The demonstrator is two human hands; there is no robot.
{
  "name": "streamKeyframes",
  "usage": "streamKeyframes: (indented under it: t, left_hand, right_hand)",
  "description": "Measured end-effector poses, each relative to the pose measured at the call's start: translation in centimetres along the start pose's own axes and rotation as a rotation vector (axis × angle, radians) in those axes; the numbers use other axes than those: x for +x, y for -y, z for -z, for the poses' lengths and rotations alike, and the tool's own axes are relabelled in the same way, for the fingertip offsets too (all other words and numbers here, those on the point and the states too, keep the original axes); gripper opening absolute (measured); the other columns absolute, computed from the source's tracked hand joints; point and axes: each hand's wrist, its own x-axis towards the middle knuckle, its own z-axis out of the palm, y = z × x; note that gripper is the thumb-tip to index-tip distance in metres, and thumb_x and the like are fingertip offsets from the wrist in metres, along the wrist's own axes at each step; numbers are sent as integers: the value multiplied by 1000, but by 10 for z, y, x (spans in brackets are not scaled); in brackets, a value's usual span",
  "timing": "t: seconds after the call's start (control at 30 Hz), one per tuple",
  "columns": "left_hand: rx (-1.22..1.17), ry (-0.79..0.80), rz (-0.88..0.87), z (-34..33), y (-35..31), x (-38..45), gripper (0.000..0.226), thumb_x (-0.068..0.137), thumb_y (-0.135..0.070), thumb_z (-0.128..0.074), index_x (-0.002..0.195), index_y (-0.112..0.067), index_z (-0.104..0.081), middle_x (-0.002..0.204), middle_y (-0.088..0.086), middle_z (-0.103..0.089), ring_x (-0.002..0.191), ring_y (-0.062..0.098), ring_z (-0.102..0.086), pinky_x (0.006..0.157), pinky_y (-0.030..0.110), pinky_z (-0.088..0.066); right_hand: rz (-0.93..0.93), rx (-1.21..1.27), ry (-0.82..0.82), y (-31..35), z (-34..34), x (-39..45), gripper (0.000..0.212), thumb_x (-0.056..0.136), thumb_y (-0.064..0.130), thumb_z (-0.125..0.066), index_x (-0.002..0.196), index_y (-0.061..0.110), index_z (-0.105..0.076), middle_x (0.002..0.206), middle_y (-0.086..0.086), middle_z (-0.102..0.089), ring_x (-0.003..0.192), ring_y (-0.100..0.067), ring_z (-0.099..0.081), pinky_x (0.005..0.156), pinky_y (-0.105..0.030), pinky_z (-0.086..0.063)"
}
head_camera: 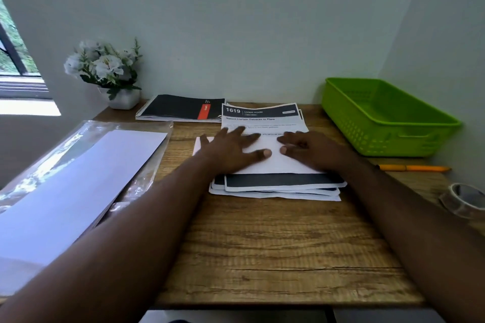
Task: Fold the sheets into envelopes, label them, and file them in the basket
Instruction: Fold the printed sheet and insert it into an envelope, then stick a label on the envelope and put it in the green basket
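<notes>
A folded white sheet (273, 160) lies on top of a small stack of printed sheets (265, 118) in the middle of the wooden desk (275, 249). My left hand (231, 149) lies flat on the sheet's left part, fingers spread. My right hand (307, 149) presses flat on its right part, thumb tips almost meeting. A green plastic basket (388, 118) stands empty at the back right. An orange pen (414, 168) lies just in front of the basket.
A clear plastic sleeve with white paper (78, 178) covers the desk's left side. A black spiral notebook (181, 110) and a white flower pot (110, 73) sit at the back. A roll of clear tape (464, 199) lies at the right edge.
</notes>
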Motion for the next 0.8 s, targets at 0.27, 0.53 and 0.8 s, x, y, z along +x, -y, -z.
streamKeyframes:
  t: [0.27, 0.53, 0.8]
  left_hand:
    - [137, 74, 58, -8, -4, 3, 93, 55, -100, -3, 140, -63, 5, 160, -16, 8, 149, 22, 8, 104, 75, 5]
    - [150, 133, 52, -6, -2, 6, 96, 52, -101, -6, 139, -64, 8, 159, -16, 15, 148, 25, 13, 103, 76, 6]
    - [122, 114, 44, 3, -9, -6, 99, 53, -101, -9, 143, -60, 1, 161, -15, 7, 149, 24, 8, 103, 76, 3]
  right_hand:
    - [26, -453, 201, 9, -8, -4, 80, 76, 78, -8, 148, 45, -3, 160, 10, 1, 148, -20, -4, 119, -45, -6]
    - [-11, -503, 270, 3, -10, 5, 83, 71, 80, -3, 146, 48, 6, 159, 14, 11, 148, -19, 4, 117, -52, -1]
    - [0, -425, 121, 8, -9, -3, 74, 83, 77, -23, 148, 42, -17, 159, 13, -10, 147, -17, -10, 118, -44, -12]
